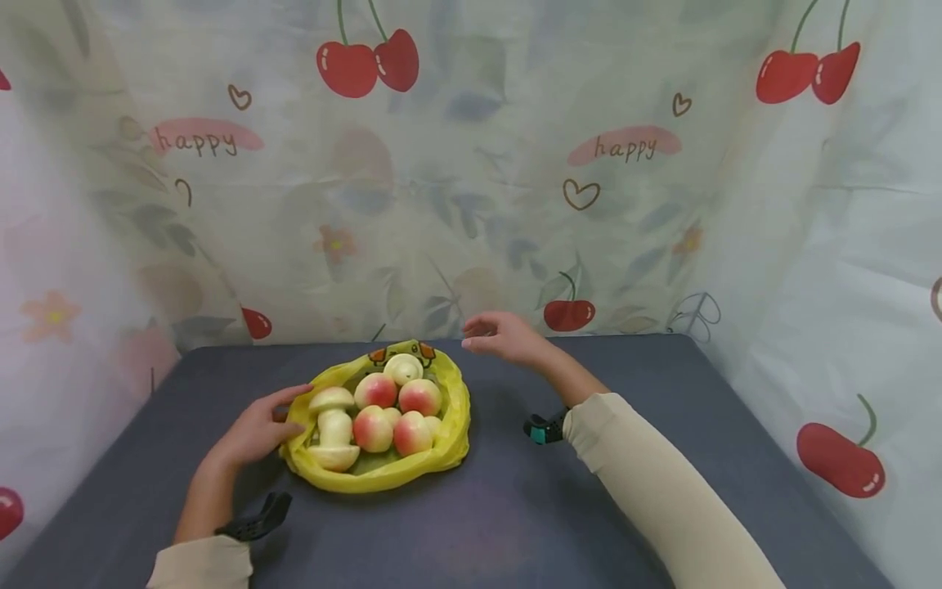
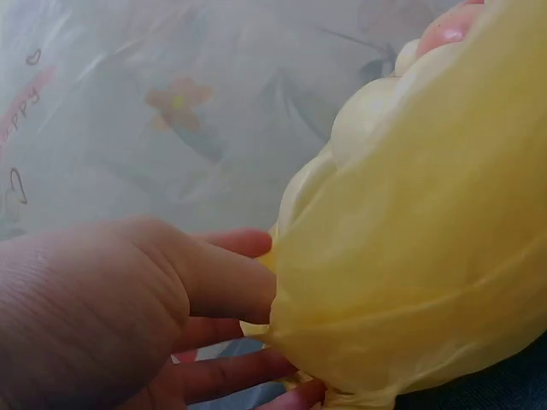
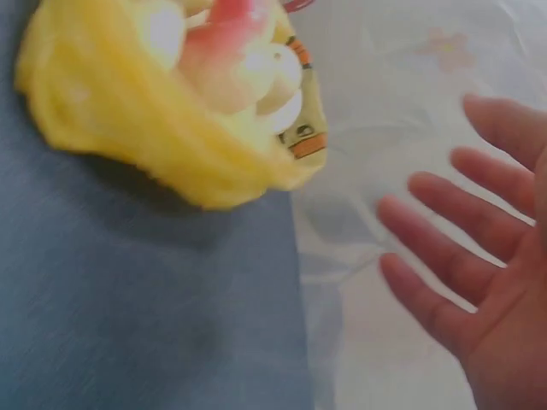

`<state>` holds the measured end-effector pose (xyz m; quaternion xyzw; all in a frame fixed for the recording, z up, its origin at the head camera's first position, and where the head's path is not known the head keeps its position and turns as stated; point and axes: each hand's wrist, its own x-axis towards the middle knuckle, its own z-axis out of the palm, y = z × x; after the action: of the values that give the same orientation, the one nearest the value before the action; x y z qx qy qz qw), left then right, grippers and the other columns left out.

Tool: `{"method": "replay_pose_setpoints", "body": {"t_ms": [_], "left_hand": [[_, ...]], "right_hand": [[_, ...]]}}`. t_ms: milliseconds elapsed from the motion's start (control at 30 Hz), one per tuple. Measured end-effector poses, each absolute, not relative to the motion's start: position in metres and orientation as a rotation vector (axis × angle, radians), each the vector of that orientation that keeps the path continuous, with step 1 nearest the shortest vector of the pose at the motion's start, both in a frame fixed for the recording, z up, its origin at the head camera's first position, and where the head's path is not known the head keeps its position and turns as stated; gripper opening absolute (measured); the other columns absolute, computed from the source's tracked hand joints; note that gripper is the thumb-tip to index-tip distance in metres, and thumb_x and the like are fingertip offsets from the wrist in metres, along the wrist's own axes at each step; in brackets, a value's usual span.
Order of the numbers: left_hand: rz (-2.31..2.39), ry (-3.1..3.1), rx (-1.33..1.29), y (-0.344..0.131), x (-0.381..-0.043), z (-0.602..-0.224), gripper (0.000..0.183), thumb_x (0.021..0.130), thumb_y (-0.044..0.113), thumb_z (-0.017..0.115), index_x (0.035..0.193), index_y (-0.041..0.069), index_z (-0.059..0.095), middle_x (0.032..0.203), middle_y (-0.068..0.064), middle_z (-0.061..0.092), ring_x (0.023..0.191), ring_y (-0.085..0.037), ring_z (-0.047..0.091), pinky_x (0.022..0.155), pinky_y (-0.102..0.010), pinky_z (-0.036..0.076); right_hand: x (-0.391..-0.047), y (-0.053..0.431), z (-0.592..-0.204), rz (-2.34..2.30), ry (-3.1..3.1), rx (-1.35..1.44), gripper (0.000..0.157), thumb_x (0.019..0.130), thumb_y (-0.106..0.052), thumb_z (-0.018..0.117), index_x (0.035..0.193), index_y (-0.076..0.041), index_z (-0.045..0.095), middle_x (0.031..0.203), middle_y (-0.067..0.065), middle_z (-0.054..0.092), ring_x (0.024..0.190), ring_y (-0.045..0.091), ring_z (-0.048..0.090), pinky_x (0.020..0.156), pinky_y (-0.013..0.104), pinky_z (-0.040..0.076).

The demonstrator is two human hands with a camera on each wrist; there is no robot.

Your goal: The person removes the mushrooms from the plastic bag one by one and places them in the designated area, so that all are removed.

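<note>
A yellow plastic bag (image 1: 375,481) with its rim spread wide sits on the dark table, left of centre. Inside lie several red-and-cream peaches (image 1: 376,391) and cream mushroom-shaped pieces (image 1: 332,399). At the bag's left side, my left hand (image 1: 253,429) touches the rim with thumb and fingers extended. In the left wrist view its fingertips meet the yellow plastic (image 2: 385,256), some tucked partly behind it. My right hand (image 1: 508,337) is raised to the right of the bag, apart from it. The right wrist view shows its fingers (image 3: 440,256) spread loosely, holding nothing.
The dark grey tabletop (image 1: 471,540) extends around the bag. Behind it and at both sides hangs a pale curtain (image 1: 471,164) printed with cherries, hearts and flowers. Dark wrist straps (image 1: 257,519) sit below both hands.
</note>
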<state>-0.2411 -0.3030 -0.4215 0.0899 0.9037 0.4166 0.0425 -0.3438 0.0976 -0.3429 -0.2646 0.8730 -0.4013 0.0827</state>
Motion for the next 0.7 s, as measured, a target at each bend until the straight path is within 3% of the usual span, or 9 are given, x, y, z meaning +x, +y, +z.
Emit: {"method": "replay_pose_setpoints", "body": {"t_ms": [267,500,700], "left_hand": [[1.447,2.605,0.132,-0.308,-0.241,-0.429,0.065,0.094,0.014,0.065,0.150,0.002,0.034,0.140,-0.032,0.041,0.122,-0.045,0.048,0.083,-0.042,0.054],[1.562,2.507,0.160,-0.314,-0.240,-0.432,0.067,0.094,0.013,0.065,0.151,0.002,0.032,0.141,-0.032,0.039,0.123,-0.043,0.047,0.085,-0.039,0.053],[1.603,2.461,0.161,-0.317,-0.241,-0.433,0.069,0.094,0.016,0.066,0.151,0.001,0.031,0.142,-0.032,0.039,0.123,-0.040,0.049,0.086,-0.037,0.053]], "right_hand": [[-0.350,0.070,-0.333,-1.061,2.494,-0.893,0.041,0.095,-0.024,0.065,0.131,-0.006,0.059,0.127,0.011,0.062,0.111,0.022,0.060,0.090,0.036,0.051],[-0.345,0.049,-0.346,-1.234,2.363,-0.831,0.041,0.095,-0.019,0.064,0.133,-0.003,0.056,0.127,0.013,0.062,0.114,0.024,0.059,0.093,0.045,0.049],[-0.343,0.038,-0.362,-1.272,2.351,-0.863,0.042,0.094,-0.017,0.066,0.131,0.001,0.057,0.124,0.014,0.063,0.113,0.023,0.059,0.094,0.034,0.048]]}}
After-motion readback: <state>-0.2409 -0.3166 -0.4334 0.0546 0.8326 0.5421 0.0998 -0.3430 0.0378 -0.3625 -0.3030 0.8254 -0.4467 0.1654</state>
